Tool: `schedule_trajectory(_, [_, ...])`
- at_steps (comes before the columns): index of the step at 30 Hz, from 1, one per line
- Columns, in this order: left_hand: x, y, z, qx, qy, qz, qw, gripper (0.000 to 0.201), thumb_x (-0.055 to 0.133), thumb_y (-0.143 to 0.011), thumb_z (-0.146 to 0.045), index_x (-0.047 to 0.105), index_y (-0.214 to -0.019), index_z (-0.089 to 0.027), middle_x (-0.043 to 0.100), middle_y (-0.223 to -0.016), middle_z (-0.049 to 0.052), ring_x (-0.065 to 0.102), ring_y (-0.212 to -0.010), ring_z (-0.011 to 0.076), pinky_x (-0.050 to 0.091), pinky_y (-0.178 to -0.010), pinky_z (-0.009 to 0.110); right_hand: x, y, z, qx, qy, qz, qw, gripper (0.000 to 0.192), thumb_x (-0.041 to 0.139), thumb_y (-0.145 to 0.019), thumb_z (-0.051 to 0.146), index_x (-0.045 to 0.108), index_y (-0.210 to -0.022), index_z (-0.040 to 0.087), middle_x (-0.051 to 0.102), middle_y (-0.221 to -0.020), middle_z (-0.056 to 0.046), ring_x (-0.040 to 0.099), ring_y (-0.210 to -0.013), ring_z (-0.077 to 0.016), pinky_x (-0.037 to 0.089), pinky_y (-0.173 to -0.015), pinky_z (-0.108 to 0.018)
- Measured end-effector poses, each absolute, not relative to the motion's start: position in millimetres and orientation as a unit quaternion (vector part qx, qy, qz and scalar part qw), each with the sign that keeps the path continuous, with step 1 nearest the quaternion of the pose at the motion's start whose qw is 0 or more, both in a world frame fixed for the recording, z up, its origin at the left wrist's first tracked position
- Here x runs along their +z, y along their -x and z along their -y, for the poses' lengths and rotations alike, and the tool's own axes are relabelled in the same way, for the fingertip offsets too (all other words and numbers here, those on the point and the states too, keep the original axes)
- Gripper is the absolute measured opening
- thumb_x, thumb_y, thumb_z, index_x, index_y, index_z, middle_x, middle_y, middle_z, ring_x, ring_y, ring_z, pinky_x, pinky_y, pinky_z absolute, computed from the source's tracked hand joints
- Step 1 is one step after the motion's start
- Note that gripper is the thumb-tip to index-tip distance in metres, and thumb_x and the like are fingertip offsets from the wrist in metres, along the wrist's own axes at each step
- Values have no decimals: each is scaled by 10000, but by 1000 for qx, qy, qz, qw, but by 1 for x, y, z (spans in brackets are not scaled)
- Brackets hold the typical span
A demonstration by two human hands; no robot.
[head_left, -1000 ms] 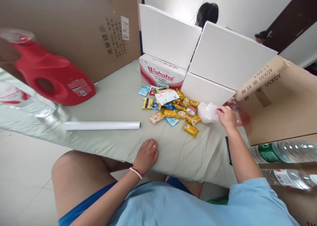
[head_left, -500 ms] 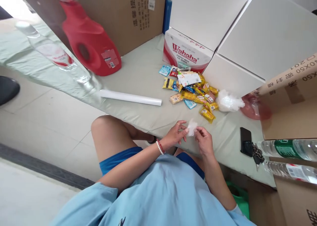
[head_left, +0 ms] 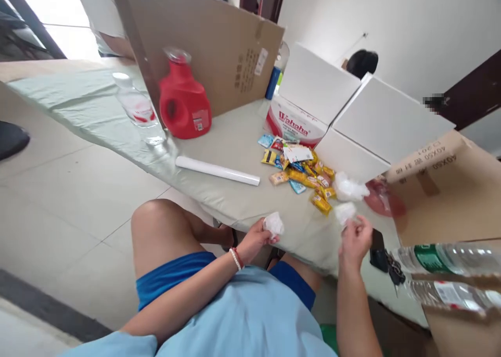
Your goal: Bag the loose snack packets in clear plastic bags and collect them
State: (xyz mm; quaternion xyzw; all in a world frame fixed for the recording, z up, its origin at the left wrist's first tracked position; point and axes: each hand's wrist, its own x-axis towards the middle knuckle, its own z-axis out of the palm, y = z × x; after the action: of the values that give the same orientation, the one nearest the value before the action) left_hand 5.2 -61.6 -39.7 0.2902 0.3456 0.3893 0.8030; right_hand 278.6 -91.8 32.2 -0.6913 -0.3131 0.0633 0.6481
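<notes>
The left hand (head_left: pixel 256 238) pinches a small crumpled white plastic bag (head_left: pixel 273 224) in a closed grip, held at the near edge of the worktop (head_left: pixel 235 132). The right hand (head_left: pixel 355 238) is raised above the same edge, its grip pressed on a second white plastic bag (head_left: pixel 344 211). The two hands are apart.

Just beyond the right hand lies a loose bunch of white plastic bags (head_left: pixel 348 188), with a pinkish transparent thing (head_left: pixel 381 200) beside it, too blurred to identify. Left of the bunch, a heap of small snack packets (head_left: pixel 301 169) in yellow, blue and red spreads over the pale green cloth. Behind the heap stands a red-and-white Wahaha carton (head_left: pixel 291 125), and white foam boxes (head_left: pixel 376 122) are stacked next to it; their contents cannot be seen.

A white roll (head_left: pixel 217 170) lies left of the packets. Further back stand a red detergent jug (head_left: pixel 183 101) and a clear water bottle (head_left: pixel 136 106), in front of a large cardboard sheet (head_left: pixel 211 44). On the right, an open cardboard box (head_left: pixel 442 190) stands, with two plastic bottles (head_left: pixel 450 258) lying before it, and a dark phone with keys (head_left: pixel 385 258) near the right hand.
</notes>
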Motion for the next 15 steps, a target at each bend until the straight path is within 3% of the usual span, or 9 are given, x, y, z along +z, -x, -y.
schedule_trajectory(3, [-39, -8, 57, 398, -312, -355, 786, 406, 838, -686, -258, 580, -986, -166, 693, -867, 16, 701, -720, 150, 539, -672, 267, 74, -332, 36, -140, 692, 366, 607, 348, 639, -864, 451, 622, -1088, 184, 648, -944, -68, 604, -797, -185, 509, -718, -320])
schedule_trajectory(4, [-38, -9, 56, 398, -319, -358, 782, 411, 843, -703, -278, 574, -993, -167, 693, -878, 16, 705, -722, 148, 542, -669, 264, 86, -350, 16, -161, 702, 375, 583, 334, 591, -888, 454, 625, -1074, 179, 660, -988, -101, 620, -866, -213, 519, -771, -355])
schedule_trajectory(8, [-35, -11, 55, 387, -293, -348, 802, 478, 882, -710, -365, 560, -1005, -170, 701, -916, 22, 731, -764, 159, 580, -729, 294, 105, -381, -26, -95, 782, 406, 463, 327, 608, -861, 461, 665, -996, 169, 670, -975, -117, 604, -865, -236, 512, -838, -415])
schedule_trajectory(11, [-33, -7, 57, 408, -253, -309, 821, 484, 873, -725, -429, 563, -993, -170, 715, -954, 46, 756, -866, 204, 600, -859, 366, 80, -338, -1, -68, 770, 430, 466, 331, 646, -834, 459, 694, -980, 166, 672, -1017, -112, 586, -853, -215, 499, -865, -400])
schedule_trajectory(12, [-33, -6, 58, 417, -243, -296, 824, 472, 864, -731, -449, 566, -968, -169, 716, -955, 51, 759, -897, 218, 598, -890, 381, 66, -313, 17, -32, 756, 445, 479, 333, 634, -853, 464, 703, -1001, 174, 677, -1013, -96, 582, -826, -199, 501, -844, -379])
schedule_trajectory(15, [-33, -2, 59, 431, -228, -277, 828, 459, 836, -743, -513, 581, -903, -167, 713, -928, 52, 752, -914, 217, 598, -901, 372, 17, -230, 77, 217, 677, 520, 473, 327, 680, -868, 487, 731, -1068, 234, 693, -1017, -57, 601, -829, -187, 511, -761, -320])
